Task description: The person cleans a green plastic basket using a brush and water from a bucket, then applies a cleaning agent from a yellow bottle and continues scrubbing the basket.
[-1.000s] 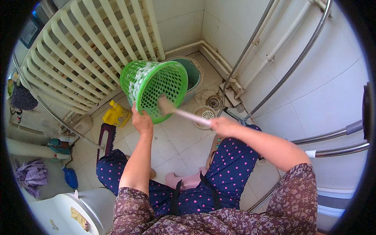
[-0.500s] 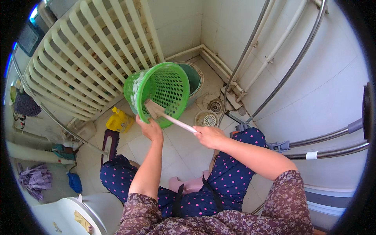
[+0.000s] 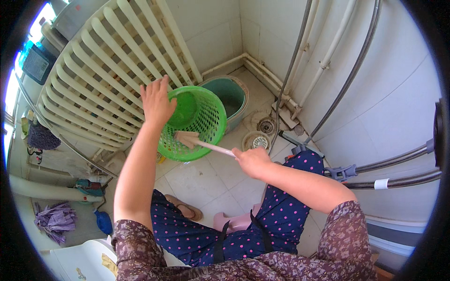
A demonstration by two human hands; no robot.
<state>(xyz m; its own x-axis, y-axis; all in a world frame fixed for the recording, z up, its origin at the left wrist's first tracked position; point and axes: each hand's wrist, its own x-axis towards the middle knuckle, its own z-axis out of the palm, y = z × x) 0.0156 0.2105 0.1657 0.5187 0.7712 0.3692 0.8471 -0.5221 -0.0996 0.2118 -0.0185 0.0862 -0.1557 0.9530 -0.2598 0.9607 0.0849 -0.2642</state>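
A green perforated plastic basket (image 3: 216, 122) is tipped with its mouth toward me. My left hand (image 3: 157, 102) is at its upper left rim, fingers stretched out and spread, the thumb beside the rim. Whether the palm presses on the basket is hidden. In my right hand (image 3: 253, 162) is a long-handled scrub brush (image 3: 213, 146), gripped by the end of its pale pink handle. Its head lies against the inside wall of the basket, near the lower left.
Behind the basket stands a teal bucket (image 3: 226, 92). A floor drain (image 3: 260, 142) and hoses lie to its right. A ribbed radiator (image 3: 101, 61) fills the left. A pink stool (image 3: 234, 223) is beneath me. A purple cloth (image 3: 55, 221) hangs at the left.
My left hand has let go of the basket's lower rim and moved up to its upper left side. The basket has turned and lowered slightly. The brush stays inside it.
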